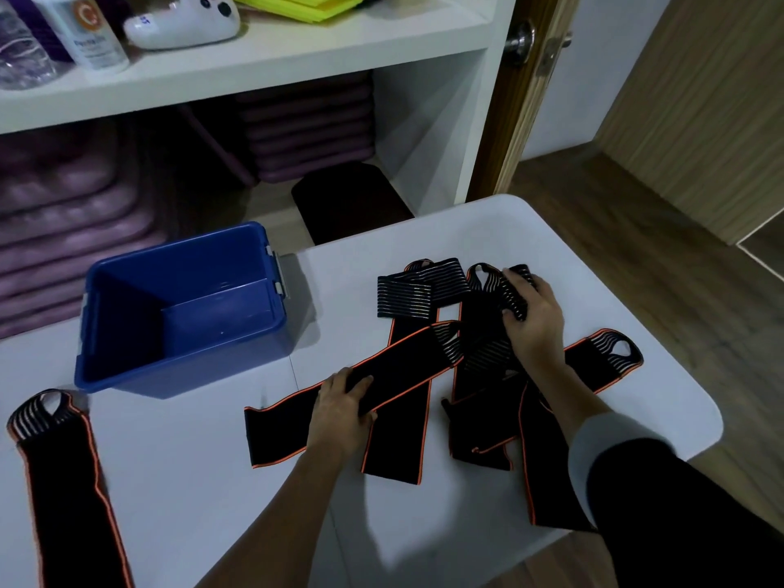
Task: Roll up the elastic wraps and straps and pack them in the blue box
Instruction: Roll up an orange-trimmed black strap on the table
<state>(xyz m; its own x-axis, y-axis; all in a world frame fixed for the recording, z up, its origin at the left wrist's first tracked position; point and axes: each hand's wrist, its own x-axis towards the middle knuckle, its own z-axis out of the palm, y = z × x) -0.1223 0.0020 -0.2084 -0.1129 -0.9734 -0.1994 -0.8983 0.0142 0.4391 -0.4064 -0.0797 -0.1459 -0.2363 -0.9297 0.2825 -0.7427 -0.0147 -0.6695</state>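
Note:
Several black elastic wraps with orange edges lie crossed in a pile [475,375] on the white table [203,481]. My left hand [341,411] grips one long wrap [394,371] that runs diagonally across the pile. My right hand [532,316] holds the striped end of another wrap [515,290] at the far side of the pile. One more wrap [63,481] lies flat by itself at the table's left front. The blue box [127,375] stands open and empty at the table's far left.
White shelves behind the table hold purple mats [63,214], a bottle [80,27], a white game controller [182,19] and yellow-green sheets. A dark stool [352,197] sits under the shelf. A wooden door and floor are at right, past the table's rounded corner.

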